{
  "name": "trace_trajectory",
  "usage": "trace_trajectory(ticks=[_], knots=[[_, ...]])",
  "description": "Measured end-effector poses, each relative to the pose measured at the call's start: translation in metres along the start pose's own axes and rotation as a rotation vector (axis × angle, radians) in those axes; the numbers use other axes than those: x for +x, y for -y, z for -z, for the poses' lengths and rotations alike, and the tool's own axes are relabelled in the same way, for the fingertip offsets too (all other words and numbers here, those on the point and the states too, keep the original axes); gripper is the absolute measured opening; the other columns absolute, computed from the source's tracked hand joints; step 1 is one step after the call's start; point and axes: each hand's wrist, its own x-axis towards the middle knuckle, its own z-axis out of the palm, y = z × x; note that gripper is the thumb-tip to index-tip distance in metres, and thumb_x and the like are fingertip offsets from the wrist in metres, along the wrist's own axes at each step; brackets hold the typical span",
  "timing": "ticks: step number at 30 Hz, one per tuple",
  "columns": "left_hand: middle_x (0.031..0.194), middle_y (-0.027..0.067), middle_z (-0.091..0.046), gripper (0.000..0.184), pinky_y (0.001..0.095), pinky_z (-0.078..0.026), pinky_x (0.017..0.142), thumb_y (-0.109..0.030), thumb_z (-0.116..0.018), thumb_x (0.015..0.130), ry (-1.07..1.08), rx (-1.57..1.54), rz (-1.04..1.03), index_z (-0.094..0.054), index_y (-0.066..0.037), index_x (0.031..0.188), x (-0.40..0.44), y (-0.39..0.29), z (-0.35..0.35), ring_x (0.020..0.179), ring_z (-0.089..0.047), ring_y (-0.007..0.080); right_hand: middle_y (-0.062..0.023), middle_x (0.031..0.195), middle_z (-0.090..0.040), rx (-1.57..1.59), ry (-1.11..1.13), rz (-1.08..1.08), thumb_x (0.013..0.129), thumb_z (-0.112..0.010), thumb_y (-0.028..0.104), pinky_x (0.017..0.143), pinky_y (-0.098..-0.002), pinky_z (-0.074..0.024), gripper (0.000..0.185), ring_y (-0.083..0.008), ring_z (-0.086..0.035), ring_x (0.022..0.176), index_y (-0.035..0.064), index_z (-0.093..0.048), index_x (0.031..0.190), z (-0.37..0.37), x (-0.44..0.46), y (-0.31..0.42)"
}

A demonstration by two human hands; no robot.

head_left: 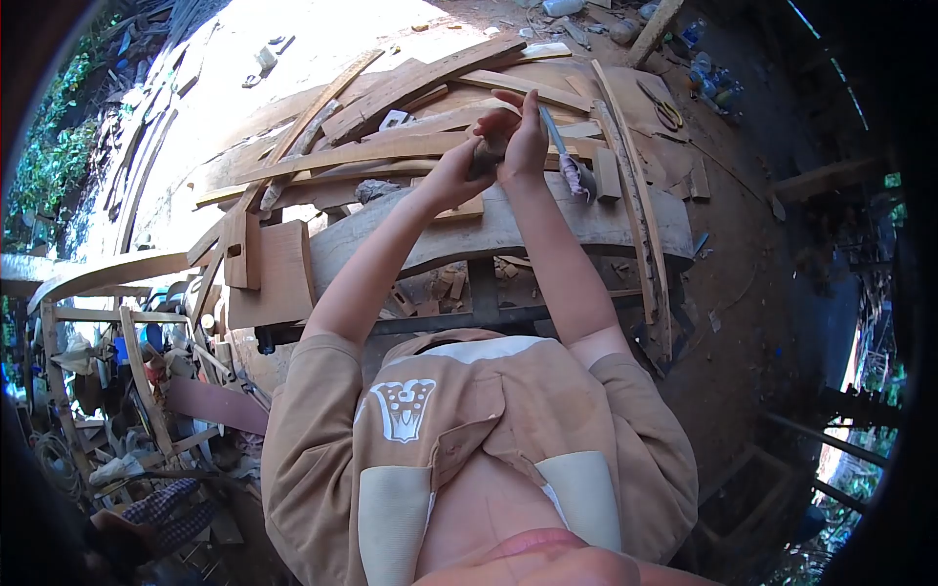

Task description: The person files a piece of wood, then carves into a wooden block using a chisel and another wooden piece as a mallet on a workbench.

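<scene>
At left, a tan wooden block with a dark slot (241, 251) stood against a broad tan board (276, 278) near the tabletop's (606, 227) end, where a bump from the forearm could have tipped it. Loose wooden strips (362, 149) lay crossed beyond the hands, liable to slide if an elbow or wrist caught one.

At center, a person's left hand (452, 178) and right hand (524, 151) met above the wood. A small, dark grey-brown object (485, 162) sat between them, beside the left fingers and against the inner side of the right palm. The left fingers were bent near it, though whether they gripped it could not be told; the right fingers were raised and loosely curled, released. With so little visible closure, the piece could have slipped down among the strips.

Just right, a metal rod with a pale wrapped handle (570, 174) posed a knock or scrape hazard.
</scene>
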Motion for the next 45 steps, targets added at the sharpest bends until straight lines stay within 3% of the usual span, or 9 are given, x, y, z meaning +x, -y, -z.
trace_trajectory(ticks=[2, 9, 18, 28, 33, 36, 40, 42, 45], knots=[[0.092, 0.0095, -0.055, 0.038, 0.0274, -0.043, 0.076, -0.007, -0.063, 0.074, 0.002, -0.083, 0.14, -0.045, 0.0, 0.107, 0.001, -0.012, 0.003, 0.086, -0.052, 0.0129, -0.0067, 0.048, -0.049, -0.047, 0.016, 0.046, 0.092, -0.035, 0.041, 0.047, -0.0262, -0.0429, 0.047, -0.0161, -0.05, 0.043, -0.0014, -0.053, 0.087, -0.005, 0.002, 0.002], [0.09, 0.0071, -0.056, 0.042, 0.0264, -0.044, 0.073, -0.008, -0.065, 0.075, -0.319, 0.08, -0.015, -0.043, -0.001, 0.109, 0.006, -0.003, -0.01, 0.081, -0.052, 0.012, -0.0005, 0.042, -0.035, -0.17, 0.187, 0.092, 0.088, -0.049, 0.031, 0.036, -0.0251, -0.0369, 0.033, -0.0131, -0.04, 0.034, -0.0013, -0.058, 0.084, -0.019, 0.015, 0.009], [0.086, 0.0049, -0.06, 0.035, 0.025, -0.044, 0.074, -0.017, -0.073, 0.071, -0.028, -0.139, 0.082, -0.054, -0.001, 0.097, 0.0, -0.011, 0.01, 0.082, -0.054, 0.0088, 0.0006, 0.041, -0.031, -0.199, 0.4, -0.055, 0.09, -0.046, 0.029, 0.032, -0.0238, -0.032, 0.034, -0.0108, -0.035, 0.03, -0.0013, -0.058, 0.079, -0.013, 0.019, 0.015], [0.084, 0.0076, -0.063, 0.035, 0.0259, -0.046, 0.069, -0.019, -0.075, 0.068, -0.087, -0.006, 0.176, -0.058, 0.0, 0.091, -0.005, -0.008, 0.004, 0.075, -0.057, 0.0106, 0.0001, 0.041, -0.033, -0.291, 0.633, -0.115, 0.089, -0.047, 0.03, 0.031, -0.0248, -0.034, 0.035, -0.0097, -0.035, 0.03, -0.0005, -0.055, 0.074, -0.008, 0.026, 0.01], [0.081, 0.008, -0.063, 0.036, 0.0285, -0.047, 0.069, -0.021, -0.075, 0.068, -0.17, 0.096, 0.07, -0.057, 0.0, 0.091, -0.001, 0.002, 0.003, 0.073, -0.059, 0.0135, -0.0078, 0.061, -0.057, -0.284, 0.433, 0.11, 0.086, -0.048, 0.044, 0.056, -0.0266, -0.0481, 0.046, -0.017, -0.059, 0.056, -0.0008, -0.059, 0.085, -0.002, 0.021, -0.001], [0.083, 0.0088, -0.062, 0.037, 0.0288, -0.048, 0.071, -0.02, -0.074, 0.068, -0.132, 0.138, 0.124, -0.057, 0.001, 0.094, 0.003, 0.01, 0.007, 0.076, -0.059, 0.0138, -0.0096, 0.072, -0.062, -0.361, 0.528, 0.162, 0.083, -0.052, 0.046, 0.067, -0.0275, -0.05, 0.048, -0.0145, -0.061, 0.068, -0.0014, -0.059, 0.092, 0.011, 0.014, -0.01], [0.095, 0.0099, -0.06, 0.046, 0.0288, -0.048, 0.075, -0.015, -0.074, 0.067, -0.021, 0.003, 0.109, -0.052, -0.001, 0.105, 0.001, 0.015, 0.016, 0.085, -0.058, 0.0145, -0.0085, 0.093, -0.061, -0.65, 0.742, 0.225, 0.081, -0.061, 0.025, 0.074, -0.0248, -0.0475, 0.036, -0.0113, -0.058, 0.084, 0.0032, -0.053, 0.109, 0.017, 0.004, -0.003], [0.107, 0.0111, -0.055, 0.06, 0.0293, -0.047, 0.079, -0.01, -0.075, 0.066, -0.006, -0.637, 0.117, -0.043, -0.001, 0.116, 0.0, 0.022, 0.018, 0.095, -0.055, 0.016, -0.0085, 0.102, -0.059, -0.748, 0.765, 0.112, 0.078, -0.064, 0.017, 0.079, -0.0277, -0.0458, 0.044, -0.0138, -0.055, 0.092, 0.0047, -0.048, 0.118, 0.015, 0.001, 0.006], [0.112, 0.0127, -0.053, 0.07, 0.0345, -0.045, 0.085, -0.011, -0.077, 0.063, -0.027, -0.482, 0.175, -0.039, 0.0, 0.12, -0.01, 0.042, 0.024, 0.102, -0.053, 0.0207, -0.0073, 0.094, -0.061, -0.742, 0.637, 0.057, 0.076, -0.067, 0.017, 0.076, -0.0272, -0.0467, 0.041, -0.0132, -0.057, 0.087, 0.0037, -0.052, 0.111, 0.012, -0.001, 0.01]])
